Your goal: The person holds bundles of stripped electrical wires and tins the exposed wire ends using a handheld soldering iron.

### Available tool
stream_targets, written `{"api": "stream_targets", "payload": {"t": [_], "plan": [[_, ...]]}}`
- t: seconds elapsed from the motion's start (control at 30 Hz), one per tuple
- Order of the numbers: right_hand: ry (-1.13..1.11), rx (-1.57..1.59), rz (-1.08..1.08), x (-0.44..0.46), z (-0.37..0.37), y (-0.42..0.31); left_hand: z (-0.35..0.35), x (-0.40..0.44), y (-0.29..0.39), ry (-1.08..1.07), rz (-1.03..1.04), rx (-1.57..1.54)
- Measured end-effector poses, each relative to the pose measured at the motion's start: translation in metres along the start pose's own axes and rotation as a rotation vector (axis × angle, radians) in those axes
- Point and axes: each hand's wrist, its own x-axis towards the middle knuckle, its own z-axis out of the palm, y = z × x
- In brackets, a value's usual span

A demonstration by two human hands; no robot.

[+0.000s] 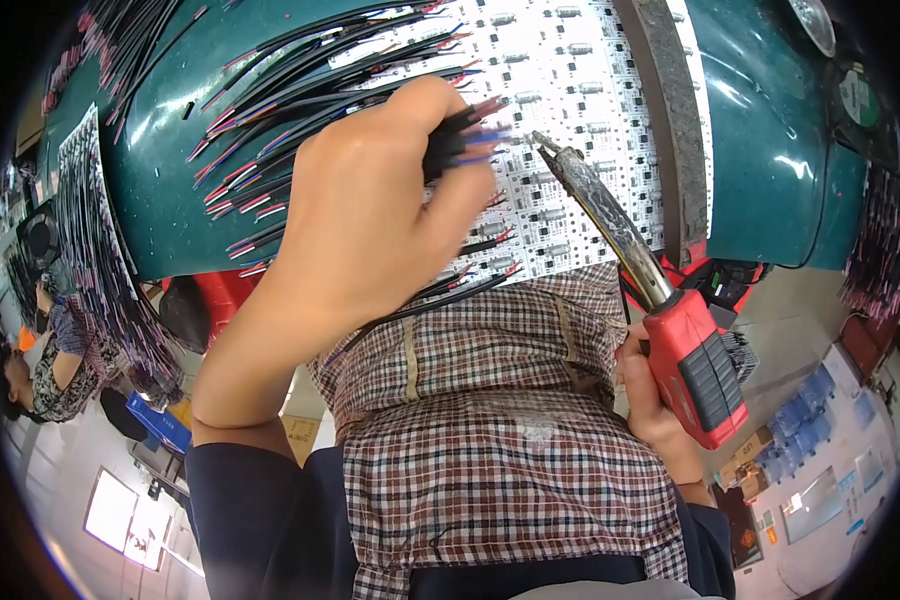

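My left hand [360, 210] is closed around a small bunch of black cables [450, 150] with red and blue wire ends, blurred by motion. Beneath it lies a white circuit board sheet [540, 55] dotted with small components. Several black cables [270, 130] with bared coloured ends stretch across the sheet's left part. In my right hand [645, 390], partly hidden, is a red and black soldering iron [695, 370]. Its tip points up and left over the board, close to the wire ends in my left hand.
A grey metal bar [665, 130] lies along the board's right side on the green table [760, 150]. More cable bundles hang at the left [95, 220] and right [875, 240] edges. A person [55, 370] sits at far left. A checked apron [510, 450] covers my lap.
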Motion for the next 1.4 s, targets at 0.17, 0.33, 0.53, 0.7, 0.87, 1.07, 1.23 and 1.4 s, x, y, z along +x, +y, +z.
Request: {"api": "stream_targets", "payload": {"t": [0.17, 0.33, 0.53, 0.7, 0.87, 1.07, 1.23, 1.4], "plan": [[0.018, 0.001, 0.038, -0.003, 0.000, 0.000, -0.012, 0.001, 0.003, -0.113, -0.109, -0.061], [0.013, 0.030, 0.086, -0.011, -0.004, 0.004, -0.022, 0.001, -0.002, 0.294, 0.115, 0.189], [0.021, 0.025, 0.029, -0.012, -0.003, 0.005, 0.000, -0.018, 0.019, 0.081, -0.017, 0.007], [0.015, -0.032, -0.019, -0.016, 0.005, 0.015, 0.014, -0.023, 0.012, 0.032, -0.091, 0.034], [0.037, -0.079, -0.208, -0.002, 0.011, 0.013, 0.018, -0.021, 0.011, 0.061, -0.090, 0.058], [0.060, -0.104, -0.260, 0.005, 0.012, 0.005, 0.019, -0.020, 0.009, 0.086, -0.055, 0.100], [0.036, -0.070, -0.235, 0.009, 0.011, 0.003, 0.020, -0.020, 0.008, 0.100, -0.036, 0.093], [0.006, -0.093, -0.281, 0.017, 0.006, -0.003, 0.021, -0.019, 0.007, 0.121, -0.005, 0.092]]}}
